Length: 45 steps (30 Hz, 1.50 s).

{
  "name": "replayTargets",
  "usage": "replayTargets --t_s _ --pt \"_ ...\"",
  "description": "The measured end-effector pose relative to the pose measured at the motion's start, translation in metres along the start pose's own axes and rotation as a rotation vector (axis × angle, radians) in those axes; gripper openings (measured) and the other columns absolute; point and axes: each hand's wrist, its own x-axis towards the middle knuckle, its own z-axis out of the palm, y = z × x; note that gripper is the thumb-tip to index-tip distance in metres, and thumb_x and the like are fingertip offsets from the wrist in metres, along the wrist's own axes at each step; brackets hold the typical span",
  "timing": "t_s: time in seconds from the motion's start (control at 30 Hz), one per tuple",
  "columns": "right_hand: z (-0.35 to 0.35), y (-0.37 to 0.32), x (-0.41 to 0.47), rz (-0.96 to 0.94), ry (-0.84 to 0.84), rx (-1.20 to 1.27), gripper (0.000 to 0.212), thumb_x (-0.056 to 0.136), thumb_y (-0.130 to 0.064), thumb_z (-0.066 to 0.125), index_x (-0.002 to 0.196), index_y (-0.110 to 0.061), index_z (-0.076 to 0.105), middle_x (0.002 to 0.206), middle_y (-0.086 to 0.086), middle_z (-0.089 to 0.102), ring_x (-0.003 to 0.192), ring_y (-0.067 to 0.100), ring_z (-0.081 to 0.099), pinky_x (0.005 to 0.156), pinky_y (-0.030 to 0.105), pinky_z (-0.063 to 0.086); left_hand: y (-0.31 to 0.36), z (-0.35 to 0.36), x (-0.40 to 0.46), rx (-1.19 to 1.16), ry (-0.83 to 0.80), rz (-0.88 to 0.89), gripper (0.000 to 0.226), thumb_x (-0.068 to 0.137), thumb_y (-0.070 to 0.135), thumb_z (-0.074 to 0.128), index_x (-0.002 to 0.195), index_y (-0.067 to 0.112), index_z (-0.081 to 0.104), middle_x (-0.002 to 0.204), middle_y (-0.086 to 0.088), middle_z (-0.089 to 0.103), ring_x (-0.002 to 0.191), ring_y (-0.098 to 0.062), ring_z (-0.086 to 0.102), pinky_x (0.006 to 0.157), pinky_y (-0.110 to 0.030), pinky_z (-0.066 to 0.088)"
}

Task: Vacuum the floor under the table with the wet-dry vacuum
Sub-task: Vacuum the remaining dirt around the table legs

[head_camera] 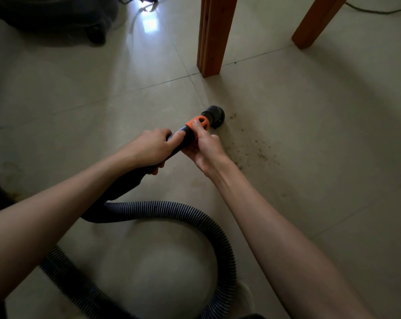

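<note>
head: black nozzle (214, 116); orange collar (198, 125); ribbed hose (171, 209)

you've got 2 hands — left hand (148, 148), right hand (204, 148) — 2 wooden table legs (214, 38), 1 ribbed hose (171, 208), 1 vacuum body (54, 17).

Pale glossy floor tiles (310, 203) are carrying everything here; two wooden table legs (214, 35) are standing on them at the top; brown crumbs (259, 150) are lying scattered just right of the black nozzle (215, 116) (whether it is touching the tile is unclear); a ribbed grey hose (194, 215) is looping across the near floor; the dark vacuum body (56, 17) is sitting top left; a thin cable (379, 10) is trailing top right.
</note>
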Motion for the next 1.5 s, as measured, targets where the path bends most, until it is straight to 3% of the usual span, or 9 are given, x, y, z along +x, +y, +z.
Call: replayTargets --t_s 0.3,0.67,0.8,0.97,1.07,1.2,1.33,1.5 --pt "-0.009 -0.018 0.006 -0.050 -0.004 0.016 0.022 0.097 -0.022 0.053 0.087 -0.003 0.054 0.084 0.013 0.062 0.089 0.025 0.063 0.094 0.044 0.051 0.016 -0.005 0.014 0.020 0.021 0.048 0.048 0.098 0.050 0.028 0.096 0.011 0.056 0.059 -0.008 0.059 0.037 -0.017 0.055 0.039 -0.022 0.044" --pt "-0.018 -0.020 0.013 -0.001 0.004 0.068 0.023 0.098 -0.022 0.050 0.088 -0.002 0.055 0.090 0.017 0.061 0.095 0.029 0.061 0.094 0.044 0.051 0.024 0.001 0.027 0.077 -0.035 0.043 0.050 0.098 0.051 0.028 0.093 0.009 0.055 0.061 -0.009 0.060 0.039 -0.019 0.056 0.040 -0.024 0.044" --pt "-0.028 -0.028 0.020 -0.018 0.047 0.102 0.023 0.099 -0.023 0.050 0.088 -0.003 0.053 0.089 0.016 0.060 0.089 0.027 0.061 0.091 0.042 0.052 0.038 0.003 0.039 0.114 -0.066 0.060 0.051 0.098 0.052 0.028 0.096 0.009 0.055 0.062 -0.008 0.059 0.041 -0.017 0.055 0.039 -0.023 0.043" --pt "-0.045 -0.032 0.031 -0.030 0.131 0.149 0.041 0.097 -0.035 0.050 0.114 0.002 0.053 0.103 0.020 0.062 0.094 0.029 0.064 0.080 0.038 0.055 0.060 0.011 0.049 0.178 -0.083 0.095 0.051 0.098 0.053 0.028 0.097 0.010 0.055 0.062 -0.007 0.058 0.042 -0.016 0.054 0.041 -0.023 0.043" --pt "-0.048 -0.032 0.033 -0.031 0.153 0.158 0.048 0.097 -0.039 0.048 0.119 0.003 0.052 0.109 0.021 0.063 0.099 0.031 0.064 0.078 0.038 0.055 0.064 0.013 0.052 0.191 -0.087 0.096 0.052 0.097 0.054 0.029 0.098 0.010 0.056 0.063 -0.007 0.058 0.044 -0.018 0.055 0.042 -0.023 0.045" --pt "-0.041 -0.031 0.028 -0.019 0.103 0.174 0.040 0.099 -0.034 0.047 0.113 0.003 0.051 0.105 0.021 0.061 0.097 0.030 0.062 0.084 0.040 0.054 0.053 0.009 0.048 0.167 -0.073 0.087 0.051 0.097 0.054 0.028 0.097 0.010 0.056 0.062 -0.007 0.058 0.043 -0.017 0.055 0.042 -0.023 0.044" --pt "-0.023 -0.020 0.013 0.006 0.042 0.148 0.027 0.101 -0.026 0.045 0.090 -0.002 0.050 0.092 0.019 0.058 0.092 0.031 0.060 0.094 0.045 0.050 0.029 0.004 0.032 0.132 -0.071 0.059 0.052 0.097 0.053 0.028 0.099 0.009 0.056 0.063 -0.008 0.059 0.044 -0.019 0.056 0.042 -0.024 0.044" --pt "-0.006 -0.002 -0.003 0.066 -0.045 0.154 0.027 0.101 -0.023 0.044 0.088 -0.001 0.052 0.093 0.020 0.058 0.097 0.032 0.058 0.096 0.046 0.048 0.005 -0.002 0.004 0.071 -0.070 0.003 0.052 0.098 0.051 0.029 0.099 0.006 0.055 0.061 -0.010 0.057 0.041 -0.020 0.053 0.041 -0.025 0.045"
